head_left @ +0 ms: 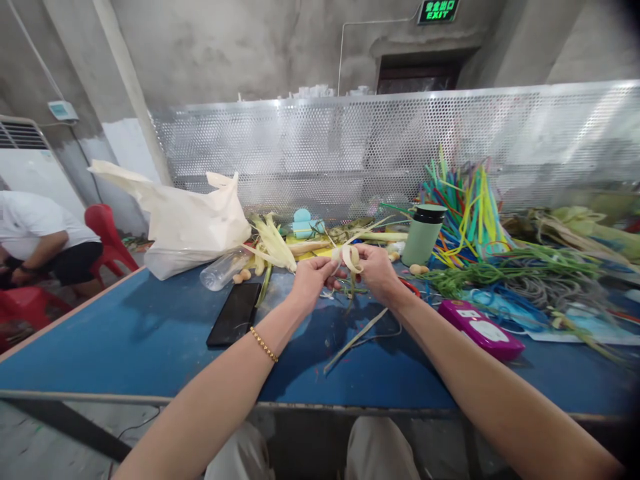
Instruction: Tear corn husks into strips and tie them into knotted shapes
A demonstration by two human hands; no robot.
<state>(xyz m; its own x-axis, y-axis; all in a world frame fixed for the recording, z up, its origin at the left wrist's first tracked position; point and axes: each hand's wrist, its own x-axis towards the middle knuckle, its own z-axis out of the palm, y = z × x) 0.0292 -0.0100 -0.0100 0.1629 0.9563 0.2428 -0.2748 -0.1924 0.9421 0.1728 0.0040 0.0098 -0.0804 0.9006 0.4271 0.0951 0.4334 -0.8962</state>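
Note:
My left hand (314, 277) and my right hand (377, 268) meet above the middle of the blue table. A pale, curled strip that looks like corn husk (353, 259) runs between them, looping up by the right fingertips. Both hands are closed in a pinch on it. The left fingers partly hide its other end. Below the hands, a thin dry stalk (355, 340) lies on the table. Just beyond my left hand is a bundle of pale yellow husks (276, 245).
A white plastic bag (200, 223), clear bottle (220, 270) and black phone (234, 316) are at left. At right stand a green tumbler (424, 237), colourful strips (470, 213), green cords (480, 275) and a purple case (480, 330). A person (45, 233) sits far left.

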